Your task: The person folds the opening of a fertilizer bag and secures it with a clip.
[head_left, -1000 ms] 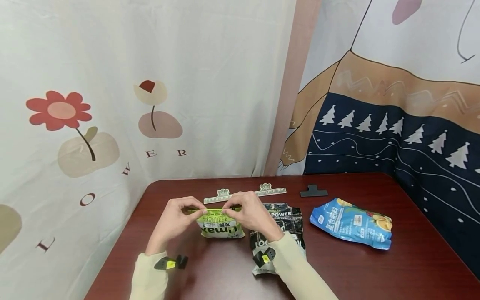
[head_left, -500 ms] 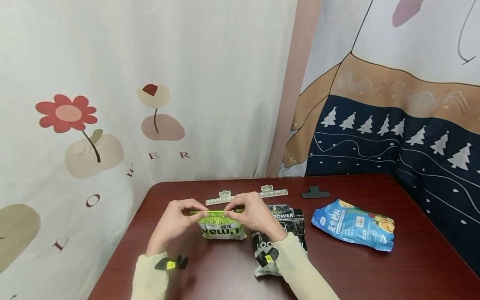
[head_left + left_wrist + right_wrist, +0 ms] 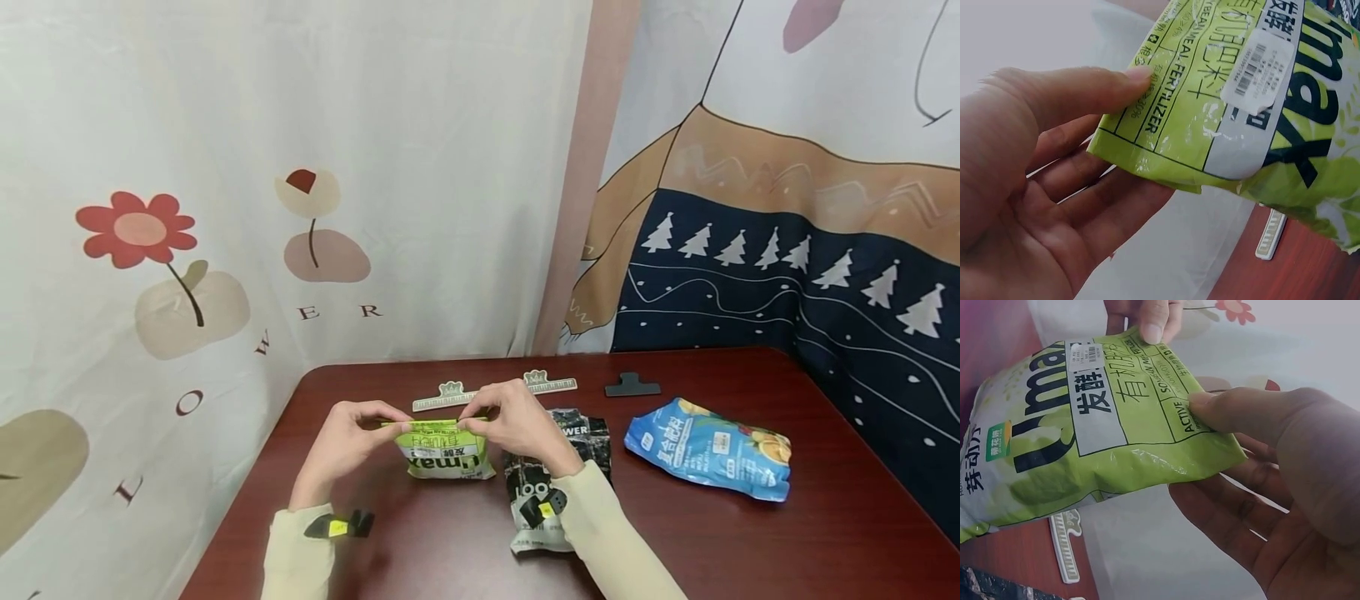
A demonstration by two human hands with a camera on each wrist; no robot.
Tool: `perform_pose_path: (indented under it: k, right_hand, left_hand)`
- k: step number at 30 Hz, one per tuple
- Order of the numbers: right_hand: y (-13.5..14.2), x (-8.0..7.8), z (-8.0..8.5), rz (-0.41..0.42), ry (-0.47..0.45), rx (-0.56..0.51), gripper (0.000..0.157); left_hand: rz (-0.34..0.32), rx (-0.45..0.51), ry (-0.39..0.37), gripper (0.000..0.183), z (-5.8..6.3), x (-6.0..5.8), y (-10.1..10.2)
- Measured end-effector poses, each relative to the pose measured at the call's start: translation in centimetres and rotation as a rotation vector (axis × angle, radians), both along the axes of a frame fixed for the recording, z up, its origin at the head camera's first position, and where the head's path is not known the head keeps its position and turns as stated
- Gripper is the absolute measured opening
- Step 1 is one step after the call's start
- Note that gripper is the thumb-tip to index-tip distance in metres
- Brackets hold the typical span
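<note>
A green and white fertilizer bag (image 3: 447, 458) stands on the table with its printed front toward me. My left hand (image 3: 345, 446) pinches the left end of its top edge between thumb and fingers. At the right end of that edge, my right hand (image 3: 517, 421) pinches the bag the same way. The left wrist view shows the left thumb over the printed face of the fertilizer bag (image 3: 1229, 106), with fingers behind it. In the right wrist view, the right thumb presses near the corner of the fertilizer bag (image 3: 1141, 431).
Behind the bag lie two pale ruler-edged clips, a left clip (image 3: 442, 400) and a right clip (image 3: 551, 385). A dark clip (image 3: 632, 386) is farther right. A black bag (image 3: 540, 492) lies under my right forearm, and a blue bag (image 3: 708, 450) rests to its right.
My right hand has shifted slightly right along the bag's top edge, widening the gap between the hands. The left hand keeps its pinch. The head view has tilted a little.
</note>
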State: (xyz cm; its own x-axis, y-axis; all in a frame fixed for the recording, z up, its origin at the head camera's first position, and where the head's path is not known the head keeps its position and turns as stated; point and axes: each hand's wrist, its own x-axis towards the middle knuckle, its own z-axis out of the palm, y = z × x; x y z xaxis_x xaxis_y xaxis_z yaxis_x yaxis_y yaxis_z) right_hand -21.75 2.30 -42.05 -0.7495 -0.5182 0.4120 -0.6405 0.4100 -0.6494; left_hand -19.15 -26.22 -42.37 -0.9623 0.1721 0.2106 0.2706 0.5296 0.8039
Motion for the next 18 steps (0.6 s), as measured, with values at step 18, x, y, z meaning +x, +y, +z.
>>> perform_pose_path:
  k: [18]
  right_hand:
    - [0.4,-0.1,0.1,0.012,-0.067,0.002,0.005]
  left_hand:
    - [-0.029,0.042,-0.065,0.016,-0.4,-0.4,-0.9]
